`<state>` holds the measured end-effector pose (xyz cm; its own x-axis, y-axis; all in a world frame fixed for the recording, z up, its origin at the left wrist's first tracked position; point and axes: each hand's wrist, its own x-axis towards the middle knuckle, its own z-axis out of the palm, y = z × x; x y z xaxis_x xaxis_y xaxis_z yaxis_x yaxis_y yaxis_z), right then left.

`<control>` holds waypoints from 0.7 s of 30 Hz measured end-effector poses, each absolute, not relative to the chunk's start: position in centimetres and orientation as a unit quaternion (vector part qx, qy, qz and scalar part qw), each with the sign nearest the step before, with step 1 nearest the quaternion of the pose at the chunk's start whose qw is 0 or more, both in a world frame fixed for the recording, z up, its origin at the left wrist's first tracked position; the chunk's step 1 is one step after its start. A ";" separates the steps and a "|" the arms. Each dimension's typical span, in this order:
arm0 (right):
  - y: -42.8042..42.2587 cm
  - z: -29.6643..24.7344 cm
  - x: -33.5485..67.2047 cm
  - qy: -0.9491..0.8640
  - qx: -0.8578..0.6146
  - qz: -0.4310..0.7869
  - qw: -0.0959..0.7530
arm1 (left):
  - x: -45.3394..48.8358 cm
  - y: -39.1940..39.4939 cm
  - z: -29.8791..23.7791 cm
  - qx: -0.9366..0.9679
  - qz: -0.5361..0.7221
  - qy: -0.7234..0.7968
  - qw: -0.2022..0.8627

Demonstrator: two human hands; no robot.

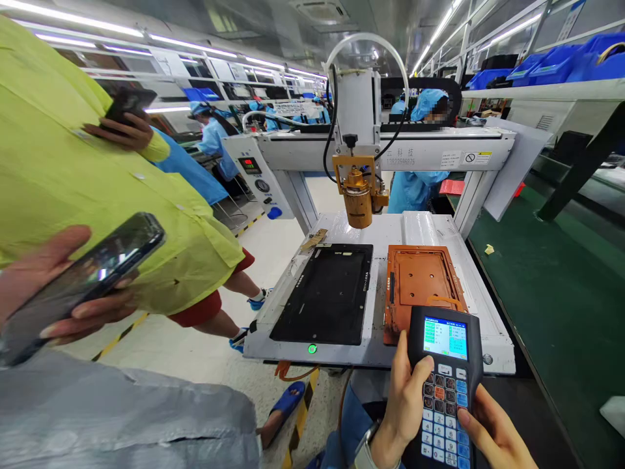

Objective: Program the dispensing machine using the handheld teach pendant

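As the head view is looked through from near to far, the handheld controller [446,384] is found at the near edge, right of the middle, upright and just in front of the machine bed [430,228]. It is gripped from its left side by the left hand [403,397], whose fingers are curled behind the body while the thumb is laid on the upper keys. It is supported from below and from the right by the right hand [495,433], with the thumb resting on the lower right keys and the other fingers closed under the case. The lit screen [445,339] is turned towards the camera, but its text is too small to be read. On the bed, a black tray [327,293] is seen on the left and an orange fixture [420,277] on the right, partly hidden by the controller. The brass-coloured dispensing head [359,195] is hung above the far edge of the bed, between the two. A green button [312,349] is lit at the near rim. It is judged that values are being keyed in; for the next key a small, exact thumb press is called for, checked on the screen. At the near left, a phone [83,283] is held by a co-worker's hand [29,286], well apart from the controller.
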<state>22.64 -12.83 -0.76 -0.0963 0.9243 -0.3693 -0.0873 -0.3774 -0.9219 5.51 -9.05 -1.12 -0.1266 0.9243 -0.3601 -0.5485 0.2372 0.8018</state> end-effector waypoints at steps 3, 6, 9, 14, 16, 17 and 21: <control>-12.7 -1.0 23.1 -0.399 -0.528 0.640 0.390 | 5.6 -9.0 -1.2 0.210 0.587 0.453 0.637; -12.8 -1.1 23.1 -0.397 -0.528 0.644 0.385 | 5.7 -9.0 -1.6 0.211 0.590 0.449 0.637; -12.8 -0.9 23.0 -0.394 -0.531 0.646 0.381 | 5.7 -9.0 -1.8 0.212 0.593 0.451 0.632; -12.7 -0.7 23.1 -0.389 -0.540 0.643 0.378 | 5.6 -9.1 -1.6 0.224 0.596 0.446 0.629; -12.7 -0.8 23.1 -0.386 -0.544 0.641 0.380 | 5.6 -9.1 -1.6 0.228 0.593 0.452 0.626; -12.7 -0.8 23.2 -0.385 -0.544 0.642 0.380 | 5.6 -9.1 -1.6 0.229 0.592 0.456 0.624; -12.7 -1.1 23.2 -0.385 -0.540 0.646 0.378 | 5.5 -9.1 -1.3 0.231 0.592 0.454 0.625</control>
<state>23.23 -12.67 -1.08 -0.1327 0.9040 -0.4063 -0.0722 -0.4177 -0.9057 5.45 -9.15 -1.32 -0.1129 0.9494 -0.2931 -0.5292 0.1922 0.8264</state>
